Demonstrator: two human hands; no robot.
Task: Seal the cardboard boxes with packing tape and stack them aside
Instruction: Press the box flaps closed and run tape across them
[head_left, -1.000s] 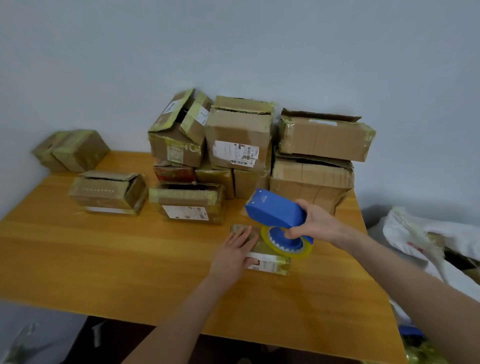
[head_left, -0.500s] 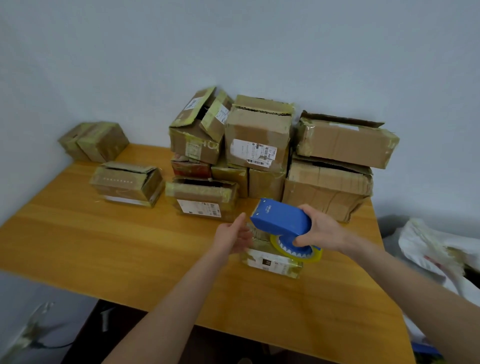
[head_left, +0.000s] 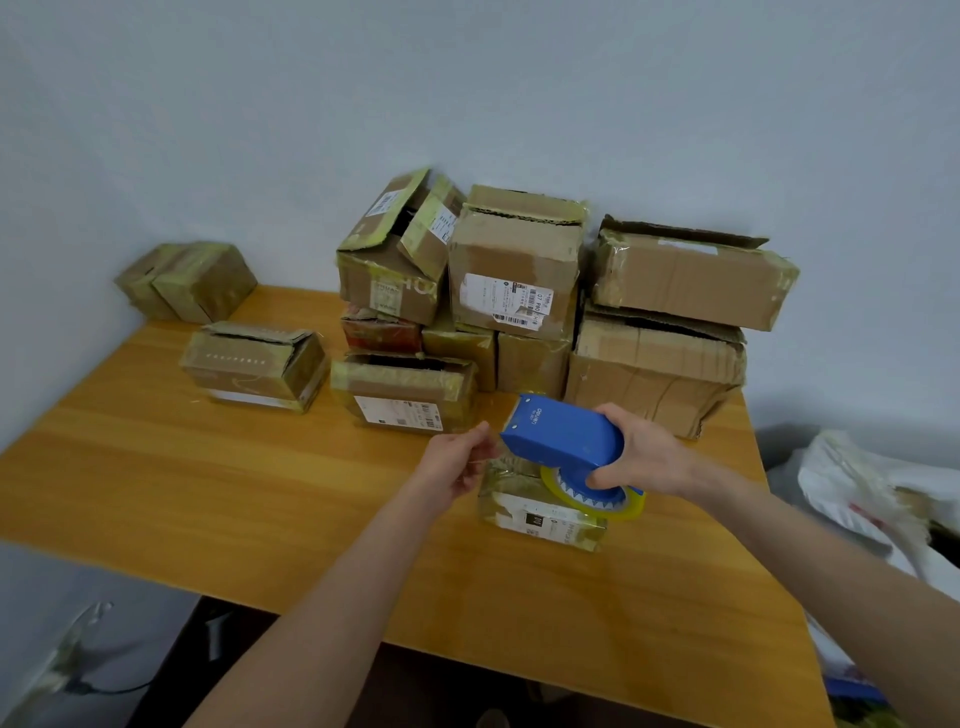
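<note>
— What's nearest you?

— A small box, glossy with yellowish wrap, label towards me, flat on the desk.

— And the tape?

— I see the blue dispenser just above that box in my right grip, with the tape roll underneath. My left grip pinches at its mouth.

— The rest?

— Worn cartons are heaped against the wall, several with flaps gaping. Two low boxes lie in front, to the left.

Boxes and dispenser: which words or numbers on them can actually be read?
"07 P80 H18": on the label of the middle top box.
"HO": on the tilted box, the rest taped over.
White print on the dispenser: too small to read.
All other labels: blurred.
</note>
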